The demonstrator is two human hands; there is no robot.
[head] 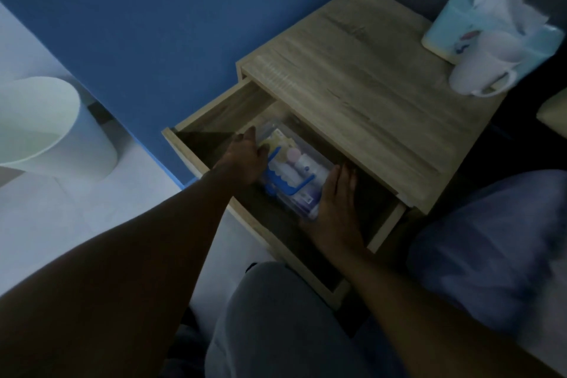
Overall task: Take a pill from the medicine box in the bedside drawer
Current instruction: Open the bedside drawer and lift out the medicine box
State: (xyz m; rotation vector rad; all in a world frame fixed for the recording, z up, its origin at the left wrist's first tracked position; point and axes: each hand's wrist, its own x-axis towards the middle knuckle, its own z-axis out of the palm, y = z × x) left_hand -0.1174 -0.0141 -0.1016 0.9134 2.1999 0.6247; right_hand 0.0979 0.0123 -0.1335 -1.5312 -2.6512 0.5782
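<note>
I look down in dim light at a wooden bedside table [368,95] with its drawer [221,107] pulled open toward me. Inside the drawer lies a clear medicine box [294,172] with a blue handle [288,187] across its lid; small bottles and packets show through the plastic, too blurred to tell apart.

My left hand [245,159] reaches into the drawer and rests against the box's left side, fingers curled loosely at its edge. I cannot tell whether they grip it or only touch it. My right hand [334,209] lies at the box's right near corner, palm down, fingers straight and close together, pressed flat against the side rather than wrapped around anything. The box sits between the two hands, on the drawer floor as far as I can see.

On the tabletop's far right corner stand a pale blue tissue box [460,31] with a tissue sticking up and, touching it, a white mug [478,70]. A white bin [46,126] stands on the floor to the left, by a blue wall [153,24]. My grey-clad knee [276,316] is at the bottom, under the drawer front.
</note>
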